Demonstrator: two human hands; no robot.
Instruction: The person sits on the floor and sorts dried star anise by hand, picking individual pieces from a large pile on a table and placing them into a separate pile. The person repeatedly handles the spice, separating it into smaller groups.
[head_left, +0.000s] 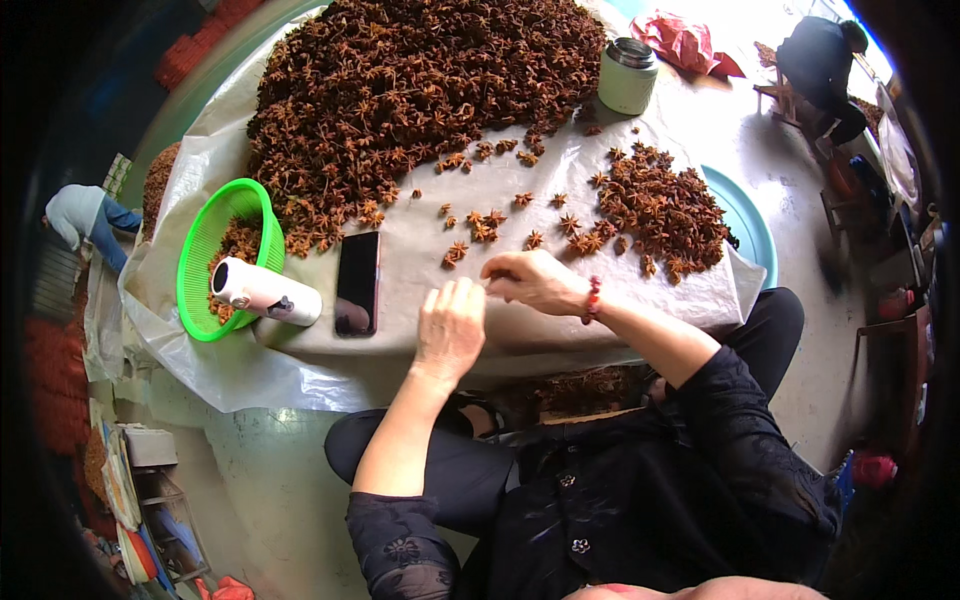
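My left hand (452, 326) and my right hand (536, 282) meet over the front part of a table covered with a pale plastic sheet (420, 292). Their fingers are curled in towards each other, and whatever may be between the fingertips is hidden. A red bead bracelet (592, 300) circles my right wrist. Just beyond the hands lie scattered star anise pods (485, 225). A large heap of star anise (420, 90) covers the back of the sheet, and a smaller pile of star anise (660, 210) lies to the right.
Left of my hands are a smartphone (358, 283), a white bottle (274, 294) on its side and a green plastic basket (187, 277) holding star anise. A pale green vacuum flask (627, 86) stands at back right. Two people, one bending (82, 214) and one seated (817, 64), are farther off.
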